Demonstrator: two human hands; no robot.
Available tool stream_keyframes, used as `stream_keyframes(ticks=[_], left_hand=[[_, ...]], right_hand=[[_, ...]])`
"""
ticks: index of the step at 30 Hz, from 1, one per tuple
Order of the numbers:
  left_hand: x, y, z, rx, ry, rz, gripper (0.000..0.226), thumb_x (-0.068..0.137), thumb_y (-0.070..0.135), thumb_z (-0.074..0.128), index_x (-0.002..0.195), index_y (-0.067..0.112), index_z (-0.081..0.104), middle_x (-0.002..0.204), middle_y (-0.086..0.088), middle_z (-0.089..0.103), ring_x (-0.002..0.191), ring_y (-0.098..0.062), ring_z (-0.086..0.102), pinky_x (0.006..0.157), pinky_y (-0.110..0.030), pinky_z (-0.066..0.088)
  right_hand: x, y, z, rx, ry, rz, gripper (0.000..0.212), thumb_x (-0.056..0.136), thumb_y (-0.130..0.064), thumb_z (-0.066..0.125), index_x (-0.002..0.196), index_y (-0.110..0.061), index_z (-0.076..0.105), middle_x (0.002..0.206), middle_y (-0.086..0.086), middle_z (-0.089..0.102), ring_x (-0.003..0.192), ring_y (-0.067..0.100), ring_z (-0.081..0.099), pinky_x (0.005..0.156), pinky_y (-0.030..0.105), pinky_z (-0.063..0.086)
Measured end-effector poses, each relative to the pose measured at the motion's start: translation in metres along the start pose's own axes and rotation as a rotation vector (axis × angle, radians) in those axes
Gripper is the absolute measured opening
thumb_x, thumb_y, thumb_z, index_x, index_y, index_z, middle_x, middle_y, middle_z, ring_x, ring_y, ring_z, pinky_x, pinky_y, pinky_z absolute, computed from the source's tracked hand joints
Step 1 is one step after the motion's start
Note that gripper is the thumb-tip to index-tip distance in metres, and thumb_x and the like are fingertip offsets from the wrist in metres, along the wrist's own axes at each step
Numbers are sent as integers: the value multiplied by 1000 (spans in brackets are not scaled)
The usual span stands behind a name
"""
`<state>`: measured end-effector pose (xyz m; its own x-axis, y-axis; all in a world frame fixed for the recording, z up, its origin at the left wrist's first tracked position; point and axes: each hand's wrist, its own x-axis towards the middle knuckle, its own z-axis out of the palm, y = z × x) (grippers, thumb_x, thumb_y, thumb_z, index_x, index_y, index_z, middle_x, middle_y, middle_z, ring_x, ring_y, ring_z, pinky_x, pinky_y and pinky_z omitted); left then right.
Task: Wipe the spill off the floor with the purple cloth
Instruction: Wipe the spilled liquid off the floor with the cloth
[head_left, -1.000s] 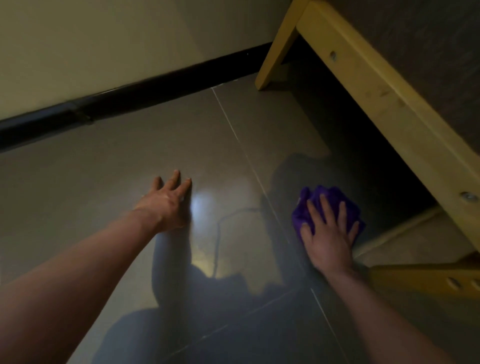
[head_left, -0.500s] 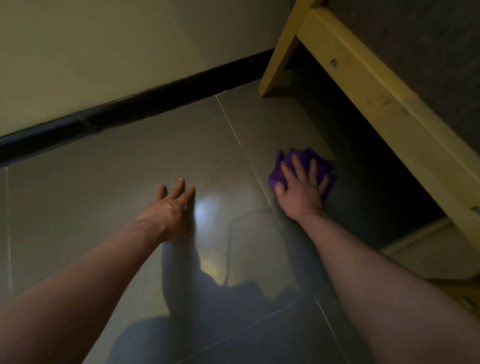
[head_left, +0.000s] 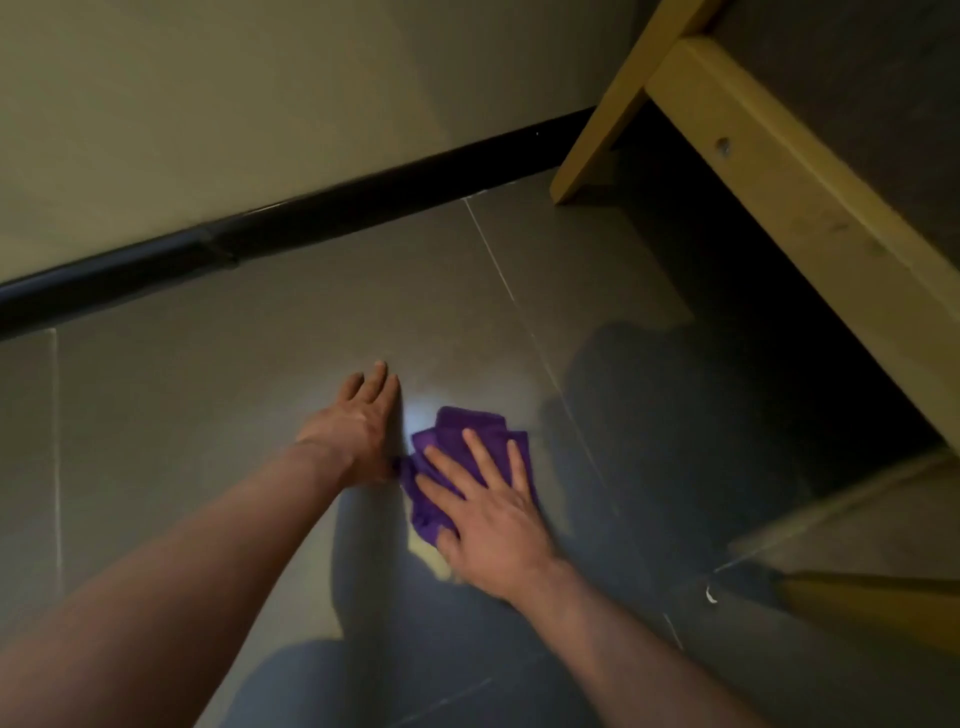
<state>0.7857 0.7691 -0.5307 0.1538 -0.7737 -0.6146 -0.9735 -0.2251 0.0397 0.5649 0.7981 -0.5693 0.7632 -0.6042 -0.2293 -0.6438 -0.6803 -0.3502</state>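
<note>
Head view, angled down, near floor (head_left: 260, 415)

Crumpled purple cloth (head_left: 457, 422) lies on the grey tiled floor (head_left: 234, 415) at mid-view, with the right hand (head_left: 493, 514) flat on top of it, fingers spread. The left hand (head_left: 358, 421) lies flat on the floor just left of the cloth, whose near-left corner touches that hand's heel. Black skirting board (head_left: 311, 218) runs behind both hands along the foot of the pale wall (head_left: 260, 104), well apart from them; light wooden furniture rail (head_left: 805, 218) stands above the floor to the right, its slanted leg (head_left: 608, 114) on the floor beside the skirting, and a second light wooden piece (head_left: 872, 608) sits at near right
</note>
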Motion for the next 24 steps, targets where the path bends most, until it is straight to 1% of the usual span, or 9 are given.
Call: stream_keyframes(ticks=[4, 6, 9, 12, 16, 18, 20, 22, 24], left_hand=[[-2, -2, 1, -11, -2, 13, 117, 79, 42, 77, 162, 17, -2, 171, -4, -11, 158, -32, 0, 125, -41, 22], [-6, -5, 2, -39, 2, 31, 110, 82, 36, 74, 162, 18, 0, 171, -3, -10, 158, -32, 1, 126, -41, 21], [-15, -12, 9, -75, 37, 55, 101, 86, 27, 69, 162, 15, 4, 171, -5, -5, 157, -31, 4, 126, -36, 16], [-20, -18, 19, -112, 84, 53, 93, 87, 25, 65, 161, 10, 10, 171, -7, 2, 156, -32, 9, 126, -34, 15], [-17, -20, 23, -152, 123, 48, 95, 85, 30, 67, 160, 10, 14, 170, -7, 10, 154, -31, 15, 125, -39, 24], [-14, -20, 22, -141, 124, 44, 94, 84, 31, 67, 159, 9, 16, 170, -8, 11, 153, -32, 15, 124, -40, 26], [-13, -18, 21, -95, 100, 40, 96, 82, 30, 66, 159, 7, 14, 170, -11, 8, 153, -34, 14, 124, -40, 25], [-13, -12, 21, -42, 61, 25, 103, 80, 38, 67, 160, 8, 9, 169, -14, 4, 153, -40, 10, 124, -44, 23], [-15, 3, 22, -26, 22, 35, 109, 77, 50, 67, 161, 17, 5, 169, -13, -1, 152, -47, 7, 123, -54, 23]], right_hand=[[-1, 40, -19, -81, -33, 112, 65, 82, -51, 42, 146, -43, 45, 163, -15, 33, 151, 32, 29, 115, 72, 17], [42, 61, -39, -74, -4, 253, 62, 90, -49, 40, 152, -42, 37, 167, -13, 24, 155, 34, 17, 115, 74, 12], [113, 62, -62, 62, -19, 414, 61, 98, -47, 41, 156, -43, 23, 170, -15, 5, 156, 33, -6, 116, 74, -2], [138, 30, -59, 33, -50, 323, 62, 97, -47, 43, 156, -44, 24, 170, -16, 4, 156, 34, -9, 115, 74, -4], [96, -20, -24, -8, -27, 165, 63, 87, -47, 48, 150, -42, 40, 168, -14, 20, 157, 35, 1, 115, 73, -6], [61, -36, -8, -7, -11, 119, 63, 83, -48, 49, 146, -40, 47, 166, -12, 28, 156, 37, 10, 115, 74, 0], [26, -43, 5, -14, -26, 84, 64, 83, -48, 47, 146, -39, 47, 166, -12, 28, 156, 35, 12, 115, 73, 7], [-4, -35, 11, -15, -39, 64, 65, 82, -48, 48, 147, -40, 46, 165, -15, 28, 156, 33, 15, 115, 72, 15], [-29, -18, 13, -33, -56, 54, 65, 81, -46, 51, 146, -42, 46, 165, -17, 28, 155, 31, 19, 115, 71, 19]])
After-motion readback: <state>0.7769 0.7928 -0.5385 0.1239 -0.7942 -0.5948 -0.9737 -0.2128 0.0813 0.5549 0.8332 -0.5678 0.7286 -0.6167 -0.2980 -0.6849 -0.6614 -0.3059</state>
